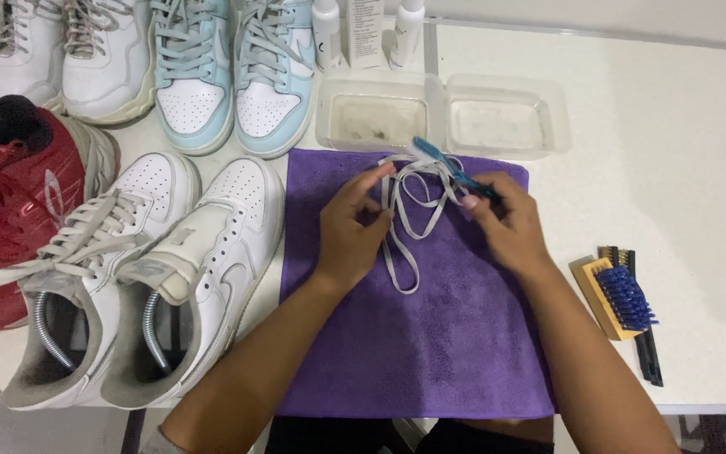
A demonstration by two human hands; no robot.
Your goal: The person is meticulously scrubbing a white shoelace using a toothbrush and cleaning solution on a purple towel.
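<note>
- At 9 o'clock I see a red shoe (10, 202), and beside it 2 white sneakers (153, 277) with coiled shoe trees showing inside and no laces in the near one that I can make out.
- At 11 o'clock stand 2 more white shoes (69, 50) and a pale blue pair (233, 71), all laced.
- My left hand (350, 231) sits at centre on the purple cloth (430, 336), fingers pinched narrow on the lace (405, 227), which lies looped on the cloth between both hands.
- My right hand (510, 227), at 1 o'clock of centre, is closed on a blue toothbrush (451, 168) whose head rests on the lace near the cloth's top edge.
- At 12 o'clock, 2 clear tubs (443, 113) sit touching side by side just above the cloth. The left one holds cloudy liquid with dark specks; the right looks nearly bare, with a thin film at most. I cannot tell the depth of either.
- Behind the tubs stand 2 white bottles (325, 34) and a box.
- At 3 o'clock lie a blue-bristled brush (619, 298) and 2 slimmer ones, well clear of the cloth.
- Risks, as I judge them: the brush head is close to the left tub's rim, so a long stroke could knock it and slop liquid. The pinch is light, so the lace could slip or tangle in its own loops.
</note>
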